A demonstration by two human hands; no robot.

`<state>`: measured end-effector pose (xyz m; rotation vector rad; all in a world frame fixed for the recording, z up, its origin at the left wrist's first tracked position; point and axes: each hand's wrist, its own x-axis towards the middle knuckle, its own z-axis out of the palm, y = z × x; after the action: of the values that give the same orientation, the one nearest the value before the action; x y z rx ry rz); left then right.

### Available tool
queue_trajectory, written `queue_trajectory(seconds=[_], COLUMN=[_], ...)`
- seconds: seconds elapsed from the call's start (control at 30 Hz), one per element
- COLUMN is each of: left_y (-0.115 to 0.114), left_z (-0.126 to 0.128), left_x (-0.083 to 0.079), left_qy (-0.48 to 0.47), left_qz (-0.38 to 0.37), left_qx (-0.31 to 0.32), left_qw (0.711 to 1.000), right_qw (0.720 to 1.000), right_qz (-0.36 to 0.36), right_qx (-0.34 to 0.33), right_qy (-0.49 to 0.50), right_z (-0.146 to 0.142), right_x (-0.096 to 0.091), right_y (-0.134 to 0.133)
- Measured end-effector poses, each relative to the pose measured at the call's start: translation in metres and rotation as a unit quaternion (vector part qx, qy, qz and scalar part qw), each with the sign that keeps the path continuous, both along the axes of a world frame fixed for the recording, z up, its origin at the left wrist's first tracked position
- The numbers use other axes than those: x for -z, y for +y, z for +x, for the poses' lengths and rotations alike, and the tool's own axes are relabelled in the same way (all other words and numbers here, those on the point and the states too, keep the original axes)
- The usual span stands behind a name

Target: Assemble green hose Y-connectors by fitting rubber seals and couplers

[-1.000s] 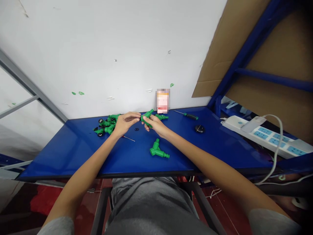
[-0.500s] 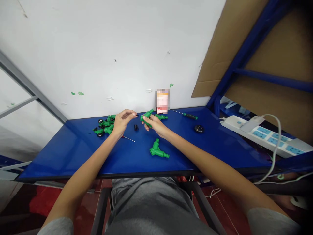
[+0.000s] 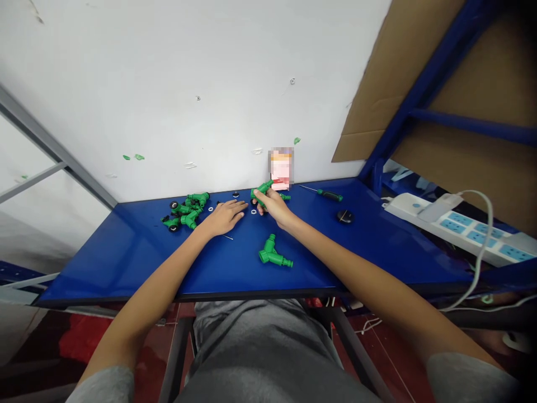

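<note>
My right hand (image 3: 272, 205) is closed around a green plastic fitting (image 3: 262, 190), held just above the blue table (image 3: 126, 252) near the back wall. My left hand (image 3: 224, 215) lies flat on the table with its fingers stretched toward small white and black rings (image 3: 254, 212). A pile of green fittings (image 3: 187, 210) lies to the left of that hand. One more green Y-shaped fitting (image 3: 273, 253) rests on the table in front of my right wrist.
A green-handled screwdriver (image 3: 325, 194) and a black round cap (image 3: 344, 215) lie to the right. A thin metal pick (image 3: 227, 237) pokes out beside my left wrist. A white power strip (image 3: 461, 229) sits on the blue shelf frame at right.
My left hand has dropped from a raised pinch onto the table with its fingers flat. My right hand has carried the green fitting a little farther back and to the right.
</note>
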<state>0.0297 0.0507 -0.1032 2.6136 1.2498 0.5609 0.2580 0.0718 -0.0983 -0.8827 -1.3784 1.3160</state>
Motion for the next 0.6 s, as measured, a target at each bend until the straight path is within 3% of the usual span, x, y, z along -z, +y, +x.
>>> queue_trajectory(seconds=[0.2,0.33,0.47,0.6], left_y=[0.0,0.005,0.01,0.009], left_z=[0.012,0.024,0.032,0.032], left_x=[-0.002,0.008,0.013,0.006], left_qy=[-0.066,-0.065,-0.057,-0.068], left_qz=[0.053,0.029,0.011,0.035], left_qx=[-0.013,0.005,0.03,0.041], left_qw=[0.996,0.997,0.998,0.996], right_qw=[0.988,0.964,0.94,0.957], right_qz=[0.072,0.145,0.187,0.17], right_qx=[0.096,0.136,0.13,0.096], right_qy=[-0.1,-0.179,-0.253,-0.216], right_z=[0.014,0.017,0.016,0.016], right_x=[0.008,0.009,0.008,0.01], right_y=[0.021,0.025,0.023,0.022])
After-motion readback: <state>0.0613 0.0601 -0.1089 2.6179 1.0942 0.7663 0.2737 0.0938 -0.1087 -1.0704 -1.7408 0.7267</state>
